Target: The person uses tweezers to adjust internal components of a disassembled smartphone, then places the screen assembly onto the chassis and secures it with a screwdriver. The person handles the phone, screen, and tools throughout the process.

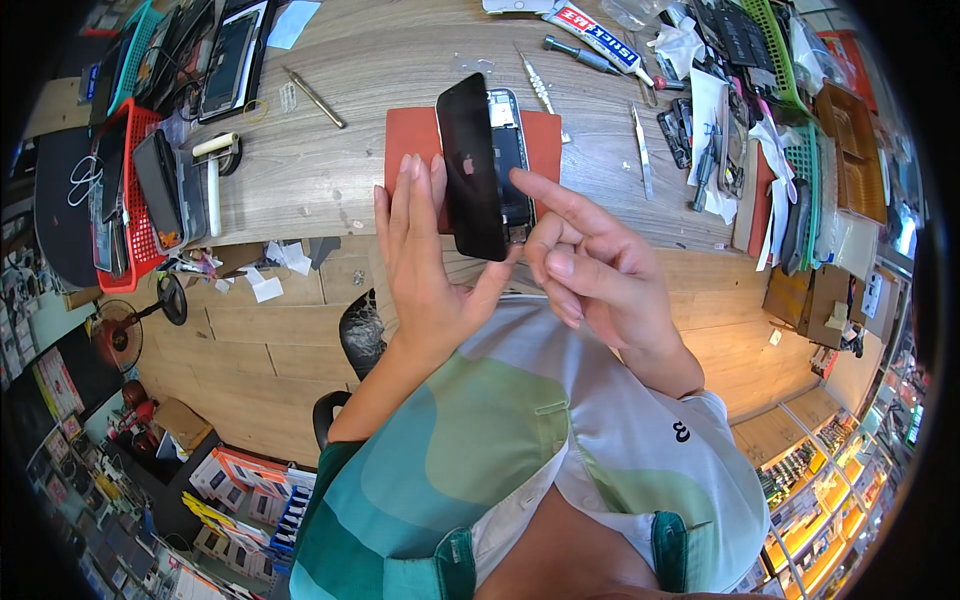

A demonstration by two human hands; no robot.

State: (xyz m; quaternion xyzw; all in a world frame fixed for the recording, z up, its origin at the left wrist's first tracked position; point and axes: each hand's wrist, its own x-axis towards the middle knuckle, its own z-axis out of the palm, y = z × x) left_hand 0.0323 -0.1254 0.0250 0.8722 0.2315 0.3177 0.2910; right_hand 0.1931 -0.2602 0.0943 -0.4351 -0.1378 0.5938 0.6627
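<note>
A phone with its black screen (470,170) lifted and tilted away from the exposed inner body (510,160) sits on a red-brown mat (410,135). My left hand (425,255) lies along the phone's left side, fingers stretched out, thumb at its lower edge; where the fingertips bear is partly hidden. My right hand (600,270) has its index finger stretched to the phone's right edge, the other fingers loosely curled, with nothing seen in them. Tweezers (643,155) lie to the right, a white precision tool (535,80) behind the phone, and a metal screwdriver (315,98) to the left.
The wooden desk (280,190) holds a red basket (140,195) of phones and a white roller (213,190) at left. A glue tube (595,35), loose parts (680,140), green baskets (770,55) and a brown tray (850,150) crowd the back and right. A fan (117,335) stands lower left.
</note>
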